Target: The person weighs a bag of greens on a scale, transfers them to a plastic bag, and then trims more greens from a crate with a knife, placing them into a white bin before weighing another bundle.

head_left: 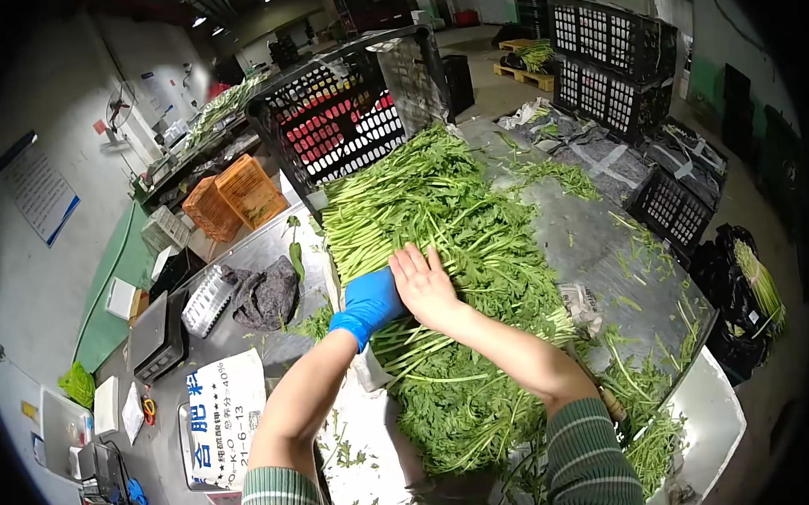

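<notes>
A big heap of leafy green stalks (475, 222) lies across the middle of the metal table, its pale stems toward the left. My left hand (371, 301), in a blue glove, rests against the stems at the heap's left side; its fingertips are hidden beside the other hand. Bare and flat, my right hand (422, 286) lies on the stalks just right of the glove, fingers stretched out and pointing away. More greens (466, 412) lie below my forearms.
A black crate (340, 120) stands tilted behind the heap. At left are a scale (160, 335), a dark cloth (266, 295), a printed sack (226, 414) and orange baskets (250, 191). A white bin (714, 419) is at lower right; black crates (609, 72) are stacked farther back.
</notes>
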The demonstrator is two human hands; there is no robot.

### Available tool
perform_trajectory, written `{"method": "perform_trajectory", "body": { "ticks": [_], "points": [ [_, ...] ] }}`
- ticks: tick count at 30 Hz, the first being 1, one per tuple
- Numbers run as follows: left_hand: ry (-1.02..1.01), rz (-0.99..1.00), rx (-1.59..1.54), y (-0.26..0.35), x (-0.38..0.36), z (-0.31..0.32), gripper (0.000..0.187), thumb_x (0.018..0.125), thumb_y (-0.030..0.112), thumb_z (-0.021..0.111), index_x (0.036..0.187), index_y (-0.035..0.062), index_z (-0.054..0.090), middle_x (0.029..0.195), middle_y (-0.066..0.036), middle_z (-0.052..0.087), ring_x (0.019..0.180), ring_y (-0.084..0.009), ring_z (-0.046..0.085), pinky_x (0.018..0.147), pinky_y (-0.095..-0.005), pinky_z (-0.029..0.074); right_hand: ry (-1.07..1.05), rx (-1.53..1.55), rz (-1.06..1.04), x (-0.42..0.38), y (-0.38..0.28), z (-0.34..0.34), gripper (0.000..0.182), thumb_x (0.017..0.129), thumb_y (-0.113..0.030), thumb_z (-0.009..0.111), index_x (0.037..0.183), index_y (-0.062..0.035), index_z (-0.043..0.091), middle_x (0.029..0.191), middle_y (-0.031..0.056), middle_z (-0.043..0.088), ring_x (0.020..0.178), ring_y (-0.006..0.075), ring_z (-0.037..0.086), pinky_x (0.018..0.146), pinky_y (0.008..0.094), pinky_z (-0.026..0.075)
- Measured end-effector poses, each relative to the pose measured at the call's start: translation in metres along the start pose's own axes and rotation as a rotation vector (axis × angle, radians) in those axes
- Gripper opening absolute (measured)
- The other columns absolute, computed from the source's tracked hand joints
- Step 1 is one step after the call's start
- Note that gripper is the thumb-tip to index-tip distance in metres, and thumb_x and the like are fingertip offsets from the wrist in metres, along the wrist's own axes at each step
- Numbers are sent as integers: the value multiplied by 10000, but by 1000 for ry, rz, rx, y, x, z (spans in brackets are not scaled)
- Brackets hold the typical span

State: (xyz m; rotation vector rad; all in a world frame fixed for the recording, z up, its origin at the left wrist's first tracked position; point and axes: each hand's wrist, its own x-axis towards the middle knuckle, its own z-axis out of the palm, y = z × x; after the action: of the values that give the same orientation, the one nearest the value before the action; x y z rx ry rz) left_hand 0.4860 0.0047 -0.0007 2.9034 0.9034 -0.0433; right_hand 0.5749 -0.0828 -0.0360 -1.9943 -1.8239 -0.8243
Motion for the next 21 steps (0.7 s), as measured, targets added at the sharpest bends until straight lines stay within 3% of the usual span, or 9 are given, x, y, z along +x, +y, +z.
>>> {"method": "perform_trajectory", "body": {
  "ticks": [1, 3, 6, 9, 12, 14, 17, 19, 21],
  "points": [
    [43, -6, -25, 5, -4, -12, 378, 662, 327, 626, 916, 46, 612, 860, -208, 609, 765, -338, 603, 666, -414, 484, -4, 88, -5, -1, 4, -16, 485, 748, -122, 516, 1202, 20, 425, 1231, 158, 438, 1209, 308, 344, 997, 482, 248],
    [-77, 46, -41, -17, 12, -26, 387, 645, 306, 636, 924, 38, 612, 876, -191, 616, 782, -336, 601, 685, -425, 478, 118, 371, 7, -7, 15, -56, 595, 670, -107, 673, 1206, -12, 434, 1204, 177, 459, 1142, 314, 418, 965, 458, 313],
    [-379, -114, -487, -23, 28, -82, 405, 561, 234, 705, 870, -12, 613, 697, -116, 624, 558, -196, 583, 512, -320, 466, 290, 1017, 411, -37, 24, -49, 308, 761, -66, 598, 1058, -3, 541, 925, 111, 602, 730, 155, 585, 622, 249, 489],
    [-355, -41, -640, -5, 19, -117, 377, 553, 205, 716, 840, -21, 624, 680, -79, 615, 545, -128, 548, 491, -268, 440, -333, 1853, 712, -34, 20, -37, 297, 810, -79, 542, 1085, 28, 503, 859, 107, 608, 619, 102, 564, 491, 201, 455],
    [-368, 6, -558, -5, 13, -99, 492, 551, 236, 739, 963, -2, 614, 787, -95, 638, 675, -170, 575, 630, -290, 463, -401, 2190, 889, -16, 10, -20, 280, 783, -2, 514, 1058, 48, 493, 818, 128, 608, 629, 156, 586, 479, 235, 481],
    [-385, -14, -368, 8, -2, -94, 588, 534, 313, 767, 1005, 5, 595, 941, -169, 619, 796, -247, 597, 731, -332, 467, -575, 2350, 979, -5, 11, 2, 313, 740, 51, 500, 1052, 37, 475, 843, 124, 600, 646, 184, 598, 504, 258, 503],
    [101, 202, 218, 2, -9, -56, 805, 490, 455, 778, 1080, -29, 521, 1067, -245, 550, 954, -359, 557, 823, -379, 448, -470, 2169, 1068, -12, -2, 2, 381, 697, 116, 451, 1077, 102, 420, 982, 172, 546, 766, 248, 597, 572, 334, 523],
    [-226, -47, -46, 2, -5, -45, 906, 486, 482, 765, 1152, -46, 450, 1046, -254, 555, 972, -361, 551, 837, -379, 441, -420, 2155, 1019, -16, -2, 5, 459, 685, 137, 406, 1136, 49, 408, 1040, 155, 518, 808, 249, 579, 603, 353, 525],
    [-170, -95, -115, 5, -8, -37, 820, 519, 381, 746, 1177, 1, 437, 1010, -235, 577, 933, -347, 570, 813, -385, 454, -559, 2160, 844, -20, 3, 16, 506, 679, 143, 379, 1160, -11, 415, 1045, 118, 525, 836, 244, 561, 624, 371, 523]
  ]
}}
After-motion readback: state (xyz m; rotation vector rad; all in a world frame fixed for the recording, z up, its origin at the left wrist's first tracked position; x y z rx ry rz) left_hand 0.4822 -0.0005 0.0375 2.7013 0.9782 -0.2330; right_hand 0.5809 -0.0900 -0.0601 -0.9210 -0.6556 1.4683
